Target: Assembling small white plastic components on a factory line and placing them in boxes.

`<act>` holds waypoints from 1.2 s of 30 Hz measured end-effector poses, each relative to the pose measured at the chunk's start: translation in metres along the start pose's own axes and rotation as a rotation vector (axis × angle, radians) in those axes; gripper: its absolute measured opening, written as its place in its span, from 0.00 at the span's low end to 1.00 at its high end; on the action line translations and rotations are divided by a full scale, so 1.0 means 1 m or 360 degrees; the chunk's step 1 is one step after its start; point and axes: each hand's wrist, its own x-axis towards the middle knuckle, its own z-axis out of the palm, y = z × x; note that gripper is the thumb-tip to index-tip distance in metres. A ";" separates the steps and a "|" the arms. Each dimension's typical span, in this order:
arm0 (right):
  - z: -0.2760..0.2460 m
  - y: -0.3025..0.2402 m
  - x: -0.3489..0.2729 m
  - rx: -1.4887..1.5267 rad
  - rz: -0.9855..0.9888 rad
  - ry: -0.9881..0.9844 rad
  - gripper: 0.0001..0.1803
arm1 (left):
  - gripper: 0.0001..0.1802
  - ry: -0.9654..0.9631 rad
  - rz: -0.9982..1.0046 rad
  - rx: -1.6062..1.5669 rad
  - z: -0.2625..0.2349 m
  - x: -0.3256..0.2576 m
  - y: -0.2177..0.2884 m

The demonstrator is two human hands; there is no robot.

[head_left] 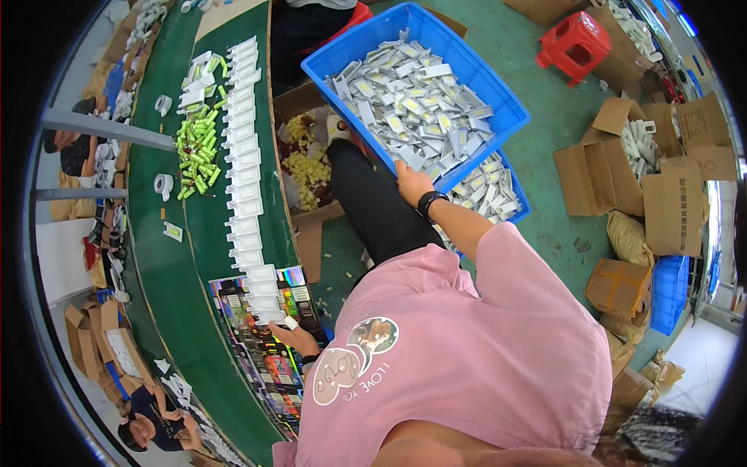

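Overhead, right hand grips rectangular blue plastic crate.

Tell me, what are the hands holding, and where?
The right hand grips the blue crate by its near rim. The left hand rests on a white piece on the belt; a real grip cannot be told.
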 end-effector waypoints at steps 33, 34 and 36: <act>0.006 0.002 0.014 -0.0115 0.0106 -0.0130 0.21 | 0.38 -0.0008 0.0045 -0.0067 -0.002 -0.005 0.008; 0.000 -0.007 0.011 -0.0075 0.0063 -0.0161 0.23 | 0.38 -0.0039 -0.0007 -0.0091 -0.005 -0.008 0.011; -0.003 -0.008 0.008 -0.0040 0.0030 -0.0182 0.23 | 0.38 -0.0041 -0.0034 -0.0076 -0.007 -0.010 0.012</act>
